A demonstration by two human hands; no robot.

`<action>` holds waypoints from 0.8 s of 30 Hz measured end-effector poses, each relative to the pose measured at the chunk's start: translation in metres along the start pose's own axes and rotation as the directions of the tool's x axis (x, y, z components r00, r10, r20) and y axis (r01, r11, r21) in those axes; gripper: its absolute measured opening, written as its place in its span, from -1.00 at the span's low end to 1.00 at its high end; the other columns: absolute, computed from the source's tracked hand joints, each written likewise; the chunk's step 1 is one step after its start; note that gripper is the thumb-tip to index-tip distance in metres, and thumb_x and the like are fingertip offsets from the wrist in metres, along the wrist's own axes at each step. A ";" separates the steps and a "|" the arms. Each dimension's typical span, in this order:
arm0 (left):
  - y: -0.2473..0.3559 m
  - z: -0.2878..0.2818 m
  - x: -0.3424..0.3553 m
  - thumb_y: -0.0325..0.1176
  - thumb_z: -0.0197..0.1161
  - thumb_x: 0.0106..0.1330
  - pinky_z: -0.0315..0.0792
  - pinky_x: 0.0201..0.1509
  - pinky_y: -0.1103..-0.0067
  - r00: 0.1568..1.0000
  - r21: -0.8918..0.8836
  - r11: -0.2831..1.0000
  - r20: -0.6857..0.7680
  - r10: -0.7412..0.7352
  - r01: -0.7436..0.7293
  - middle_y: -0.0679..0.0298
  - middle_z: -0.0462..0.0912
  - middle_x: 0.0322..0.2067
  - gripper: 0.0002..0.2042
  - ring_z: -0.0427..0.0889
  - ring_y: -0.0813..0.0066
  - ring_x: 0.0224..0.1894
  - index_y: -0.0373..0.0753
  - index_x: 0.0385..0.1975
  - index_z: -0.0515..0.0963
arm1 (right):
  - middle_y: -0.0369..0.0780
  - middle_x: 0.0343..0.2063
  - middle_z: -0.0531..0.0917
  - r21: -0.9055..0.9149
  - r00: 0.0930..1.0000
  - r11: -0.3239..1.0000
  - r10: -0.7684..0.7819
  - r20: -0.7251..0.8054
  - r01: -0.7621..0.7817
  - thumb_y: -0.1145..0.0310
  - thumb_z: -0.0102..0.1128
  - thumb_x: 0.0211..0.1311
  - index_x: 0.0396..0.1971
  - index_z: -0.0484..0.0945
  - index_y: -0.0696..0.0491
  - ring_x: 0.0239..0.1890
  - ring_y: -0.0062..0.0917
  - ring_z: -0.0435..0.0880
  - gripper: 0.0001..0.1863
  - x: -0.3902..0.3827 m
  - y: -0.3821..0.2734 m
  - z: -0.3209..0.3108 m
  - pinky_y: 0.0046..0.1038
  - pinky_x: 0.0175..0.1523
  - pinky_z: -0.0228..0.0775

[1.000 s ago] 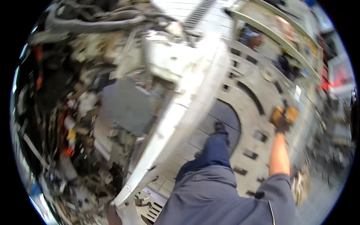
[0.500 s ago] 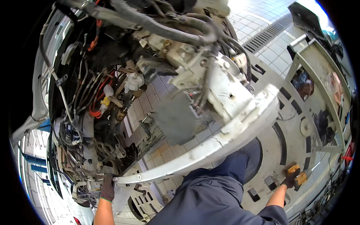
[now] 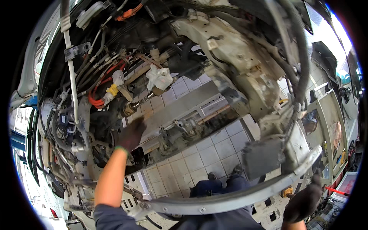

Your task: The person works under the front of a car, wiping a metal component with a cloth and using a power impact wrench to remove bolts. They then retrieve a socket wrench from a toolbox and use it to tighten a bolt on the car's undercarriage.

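Shifted into engine bay (image 3: 245, 61), from end of curved beam (image 3: 237, 200) to near metal shaft (image 3: 145, 100), since earlier frame: left hand (image 3: 132, 135); right hand (image 3: 304, 201), near beam; fingers' spread and hold unclear, both; yellow block (image 3: 286, 191), beside right hand.

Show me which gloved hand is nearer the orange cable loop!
The left hand: it's pictured just below the orange cable loop, while the right hand is far across, near the curved bar.
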State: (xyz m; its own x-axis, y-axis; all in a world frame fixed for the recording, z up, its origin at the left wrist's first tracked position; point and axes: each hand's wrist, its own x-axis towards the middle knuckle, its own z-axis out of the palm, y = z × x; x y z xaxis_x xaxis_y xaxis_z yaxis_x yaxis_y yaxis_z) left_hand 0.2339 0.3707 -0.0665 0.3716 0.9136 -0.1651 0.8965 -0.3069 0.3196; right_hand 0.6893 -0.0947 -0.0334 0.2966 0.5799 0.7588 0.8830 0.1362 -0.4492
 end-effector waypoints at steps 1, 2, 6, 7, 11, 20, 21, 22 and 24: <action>0.000 0.001 0.042 0.04 0.06 0.65 0.46 0.47 0.18 0.993 -0.012 0.999 -0.113 0.045 -0.047 -0.13 0.64 0.32 -0.46 0.58 -0.17 0.40 -0.18 0.40 0.58 | -0.02 0.12 0.67 0.095 0.974 0.986 -0.154 0.164 0.140 -0.25 0.27 0.46 0.14 0.59 0.08 0.20 -0.09 0.67 -0.34 0.033 -0.018 0.017 0.21 0.53 0.31; 0.002 0.004 0.080 0.01 0.05 0.65 0.46 0.47 0.17 0.983 -0.057 0.998 -0.184 -0.005 -0.006 -0.12 0.65 0.32 -0.49 0.59 -0.16 0.39 -0.15 0.40 0.58 | -0.07 0.01 0.68 0.189 0.912 0.973 -0.195 0.360 0.134 -0.24 0.37 0.35 0.01 0.61 0.04 0.11 -0.09 0.70 -0.39 0.062 -0.030 0.036 0.23 0.43 0.39; -0.007 -0.007 0.208 -0.13 0.01 0.62 0.47 0.47 0.14 0.957 -0.008 1.000 -0.290 0.007 -0.010 -0.06 0.60 0.38 -0.53 0.58 -0.10 0.41 -0.03 0.45 0.55 | -0.11 -0.12 0.74 0.063 0.786 0.998 -0.064 0.615 0.032 -0.16 0.56 0.10 -0.14 0.69 0.03 -0.03 0.00 0.73 -0.43 0.092 -0.060 0.093 0.18 0.21 0.53; -0.005 -0.015 0.229 -0.15 0.00 0.62 0.47 0.47 0.14 0.967 -0.003 1.000 -0.256 -0.021 0.021 -0.04 0.59 0.40 -0.52 0.57 -0.08 0.42 -0.01 0.46 0.53 | -0.08 -0.10 0.74 0.003 0.778 1.000 -0.019 0.628 0.022 -0.14 0.55 0.12 -0.09 0.69 0.04 -0.03 0.02 0.73 -0.42 0.092 -0.062 0.097 0.18 0.22 0.52; -0.035 -0.024 0.299 -0.20 0.00 0.60 0.48 0.48 0.17 0.979 0.077 0.996 -0.198 0.048 -0.033 0.07 0.55 0.46 -0.50 0.57 0.00 0.43 0.01 0.51 0.48 | 0.04 -0.05 0.69 -0.185 0.798 0.983 0.107 0.594 0.006 -0.16 0.49 0.19 0.06 0.61 0.12 0.06 0.13 0.66 -0.31 0.091 -0.071 0.103 0.26 0.32 0.42; 0.000 0.034 0.301 0.00 0.11 0.52 0.45 0.50 0.13 0.939 -0.057 0.943 -0.129 0.320 -0.329 0.00 0.50 0.48 -0.48 0.55 -0.11 0.42 0.00 0.41 0.56 | 0.09 0.06 0.73 -0.211 0.763 0.976 0.181 0.621 -0.060 0.24 0.52 0.16 0.12 0.68 0.18 0.13 0.17 0.70 -0.46 0.114 -0.084 0.114 0.17 0.31 0.52; -0.005 0.038 0.293 0.02 0.12 0.53 0.46 0.49 0.13 0.944 -0.092 0.945 -0.137 0.301 -0.315 -0.02 0.50 0.47 -0.49 0.55 -0.13 0.42 -0.01 0.39 0.57 | 0.09 0.05 0.73 -0.204 0.754 0.977 0.184 0.630 -0.068 0.24 0.51 0.16 0.11 0.68 0.18 0.13 0.17 0.70 -0.47 0.117 -0.083 0.115 0.17 0.31 0.52; -0.011 0.042 0.286 0.03 0.12 0.53 0.47 0.48 0.13 0.948 -0.127 0.945 -0.143 0.283 -0.301 -0.03 0.51 0.46 -0.50 0.54 -0.14 0.42 -0.01 0.37 0.59 | 0.09 0.05 0.73 -0.199 0.745 0.977 0.190 0.639 -0.079 0.25 0.50 0.17 0.10 0.68 0.18 0.13 0.17 0.71 -0.48 0.119 -0.083 0.116 0.16 0.31 0.53; -0.025 0.047 0.276 0.04 0.20 0.54 0.51 0.43 0.14 0.892 -0.118 0.897 -0.218 0.396 -0.427 0.00 0.53 0.41 -0.53 0.57 -0.15 0.39 -0.02 0.32 0.61 | 0.08 0.03 0.74 -0.171 0.756 0.980 0.185 0.628 -0.098 0.24 0.44 0.20 0.10 0.68 0.17 0.12 0.16 0.71 -0.50 0.117 -0.081 0.115 0.16 0.30 0.53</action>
State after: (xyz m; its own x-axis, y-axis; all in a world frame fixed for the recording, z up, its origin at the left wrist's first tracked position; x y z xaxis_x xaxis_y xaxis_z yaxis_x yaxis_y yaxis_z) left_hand 0.3254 0.6183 -0.1639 0.6337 0.7517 0.1829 0.6168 -0.6336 0.4670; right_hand 0.6104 0.0549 0.0378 0.1594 0.9678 0.1948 0.8987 -0.0605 -0.4344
